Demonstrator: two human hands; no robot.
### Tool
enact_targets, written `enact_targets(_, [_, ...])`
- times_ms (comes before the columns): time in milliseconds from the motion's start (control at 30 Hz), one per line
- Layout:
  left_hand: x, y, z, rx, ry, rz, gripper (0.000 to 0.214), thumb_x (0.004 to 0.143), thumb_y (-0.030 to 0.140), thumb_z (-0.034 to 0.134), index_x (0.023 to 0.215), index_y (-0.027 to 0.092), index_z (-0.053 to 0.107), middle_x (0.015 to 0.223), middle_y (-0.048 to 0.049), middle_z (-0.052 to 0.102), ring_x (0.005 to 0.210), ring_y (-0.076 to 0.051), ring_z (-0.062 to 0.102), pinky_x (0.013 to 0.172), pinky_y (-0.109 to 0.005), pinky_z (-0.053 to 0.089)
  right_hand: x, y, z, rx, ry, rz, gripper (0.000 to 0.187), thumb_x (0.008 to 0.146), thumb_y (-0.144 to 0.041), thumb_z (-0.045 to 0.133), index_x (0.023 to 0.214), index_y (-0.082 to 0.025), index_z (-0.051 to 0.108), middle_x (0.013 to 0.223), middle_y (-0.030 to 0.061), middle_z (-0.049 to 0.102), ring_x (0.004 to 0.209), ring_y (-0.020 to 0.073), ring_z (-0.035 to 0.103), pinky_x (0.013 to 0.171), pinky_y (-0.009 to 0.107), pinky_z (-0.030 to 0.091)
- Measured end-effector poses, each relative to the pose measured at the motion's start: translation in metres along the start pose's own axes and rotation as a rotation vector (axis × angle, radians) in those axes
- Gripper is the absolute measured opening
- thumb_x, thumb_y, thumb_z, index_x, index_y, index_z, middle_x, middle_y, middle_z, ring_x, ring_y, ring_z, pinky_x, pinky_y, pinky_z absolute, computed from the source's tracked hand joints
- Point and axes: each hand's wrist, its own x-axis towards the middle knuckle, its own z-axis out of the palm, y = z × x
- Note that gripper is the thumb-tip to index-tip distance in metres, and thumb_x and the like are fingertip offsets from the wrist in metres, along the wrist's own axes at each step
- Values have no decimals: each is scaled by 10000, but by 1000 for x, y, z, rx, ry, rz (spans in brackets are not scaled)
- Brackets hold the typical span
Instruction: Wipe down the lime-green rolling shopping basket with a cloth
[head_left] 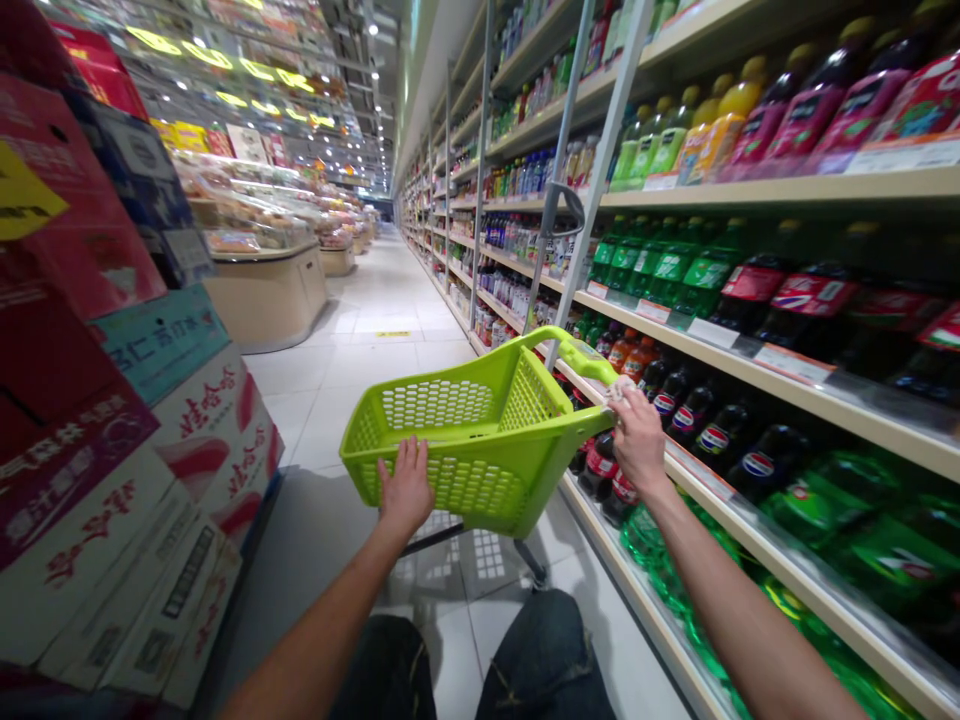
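Observation:
A lime-green shopping trolley [480, 490] with perforated plastic sides stands sideways on the floor before my knees. Against its near side wall lies my left hand [406, 487], fingers stretched out, the tips at the rim. My right hand [637, 432] is closed around a crumpled pale wipe [621, 388], which touches the end of the green handle [589, 360]. From this angle I cannot tell whether it is a tissue or a cloth. The visible inside of the basket shows only its green walls and floor.
Shelves of bottled drinks [675, 265] run along the right, close to my right arm. Stacked drink cartons [202, 430] rise on the left. A grey hooked bar [551, 230] leans by the shelves. Food display counters [262, 290] line the aisle's far left side.

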Motion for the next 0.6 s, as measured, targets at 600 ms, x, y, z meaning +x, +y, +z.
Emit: enact_targets(600, [0, 5, 0, -11, -4, 45, 722, 657, 157, 404, 1354, 115, 217, 1440, -85, 183, 1323, -247, 140, 1032, -544, 168, -137, -34, 54, 212, -210, -114, 393, 755, -35, 357, 943, -223, 647, 1049, 66, 644, 1050, 190, 554, 879, 400, 463])
